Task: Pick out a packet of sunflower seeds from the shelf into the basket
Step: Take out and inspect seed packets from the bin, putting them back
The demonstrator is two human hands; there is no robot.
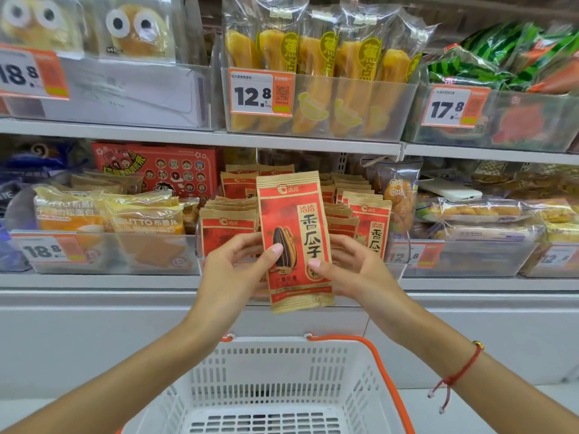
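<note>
Both the left hand (233, 270) and right hand (351, 267) pinch an upright sunflower seed packet (294, 233) between them, above the basket (275, 371).

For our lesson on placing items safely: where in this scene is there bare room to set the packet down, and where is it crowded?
Free: the white basket floor below both hands, bordered by its slotted walls and orange handle. Crowded: the bin of sunflower seed packets behind the held packet, and the bread bins either side.
</note>
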